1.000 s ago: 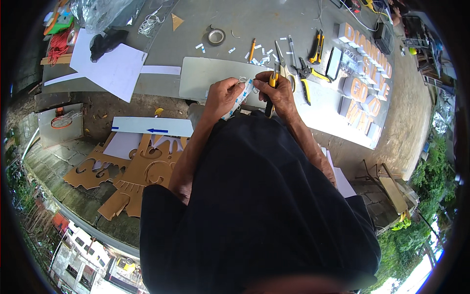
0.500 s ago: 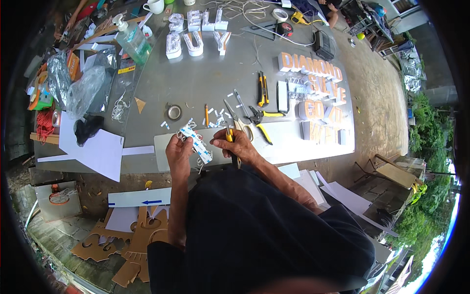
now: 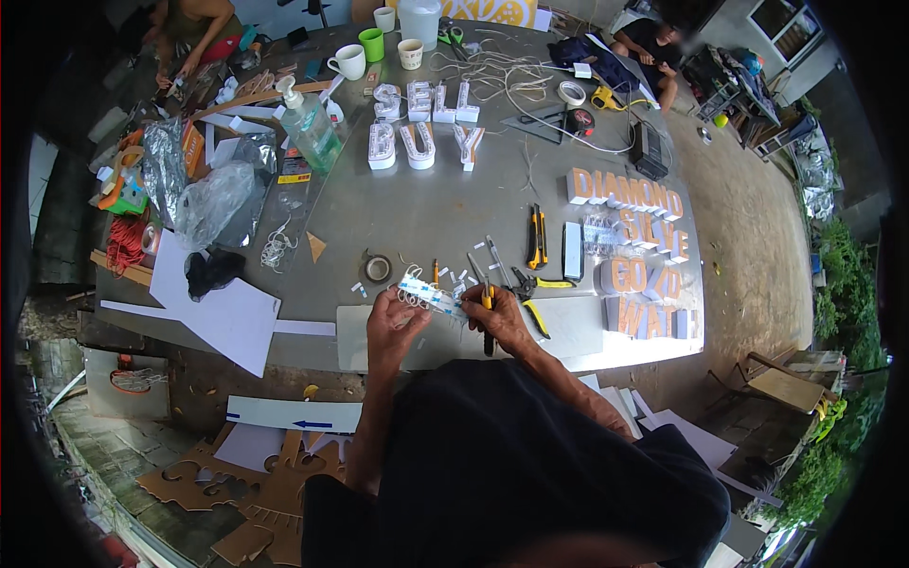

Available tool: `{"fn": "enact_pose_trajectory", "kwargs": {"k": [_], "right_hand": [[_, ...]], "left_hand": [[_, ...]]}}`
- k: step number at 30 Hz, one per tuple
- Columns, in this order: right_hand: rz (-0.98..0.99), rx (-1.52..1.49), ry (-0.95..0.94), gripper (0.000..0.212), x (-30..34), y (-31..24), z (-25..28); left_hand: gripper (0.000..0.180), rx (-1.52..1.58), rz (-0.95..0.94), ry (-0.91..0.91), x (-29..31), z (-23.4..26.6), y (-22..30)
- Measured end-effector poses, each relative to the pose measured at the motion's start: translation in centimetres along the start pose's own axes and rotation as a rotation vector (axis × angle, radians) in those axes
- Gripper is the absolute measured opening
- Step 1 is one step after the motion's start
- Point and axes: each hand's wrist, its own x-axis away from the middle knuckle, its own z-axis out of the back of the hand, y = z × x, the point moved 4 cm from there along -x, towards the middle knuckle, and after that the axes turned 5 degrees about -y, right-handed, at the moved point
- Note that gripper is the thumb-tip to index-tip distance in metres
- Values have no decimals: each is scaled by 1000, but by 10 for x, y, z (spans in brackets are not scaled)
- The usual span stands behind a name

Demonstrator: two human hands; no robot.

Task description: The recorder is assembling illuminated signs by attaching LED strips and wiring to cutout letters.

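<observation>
My left hand [image 3: 393, 329] is closed on one end of a white strip with blue patches [image 3: 432, 296] and thin looped wires, held above the near table edge. At its other end are the fingertips of my right hand [image 3: 505, 320], which also grips a yellow-and-black hand tool [image 3: 488, 296]; its exact kind is hidden by the fingers. Just beyond lie a pencil [image 3: 436, 272], small white scraps, and a grey tape roll [image 3: 378, 269]. Yellow-handled pliers [image 3: 536, 318] rest right of my right hand, and a utility knife [image 3: 538, 239] lies farther back.
White block letters [image 3: 415, 144] stand at the back; orange-faced letters [image 3: 625, 194] line the right side. A soap bottle [image 3: 311, 131], plastic bags [image 3: 216, 201] and a white sheet [image 3: 220, 301] occupy the left. Two other people sit beyond the table, one far left, one person [image 3: 651, 55] far right.
The view has shifted, showing more of the table's far side. The strip has turned from steeply slanted to nearly level, and my right fingertips have come to its right end.
</observation>
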Motion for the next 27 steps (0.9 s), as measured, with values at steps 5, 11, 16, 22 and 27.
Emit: {"fn": "enact_pose_trajectory", "kwargs": {"k": [5,11,16,22,27], "right_hand": [[17,183,10,20,2,-13,5],[286,509,-44,23,12,-29,5],[376,595,-12,15,16,-35,0],[248,363,2,12,20,-35,3],[263,144,48,17,27,-50,2]], "left_hand": [[44,-46,221,-73,-2,1,7],[50,183,379,-132,5,20,-7],[25,-51,398,-253,4,1,-8],[35,67,430,-366,7,-14,-9],[31,106,279,-297,4,-24,-4]]}}
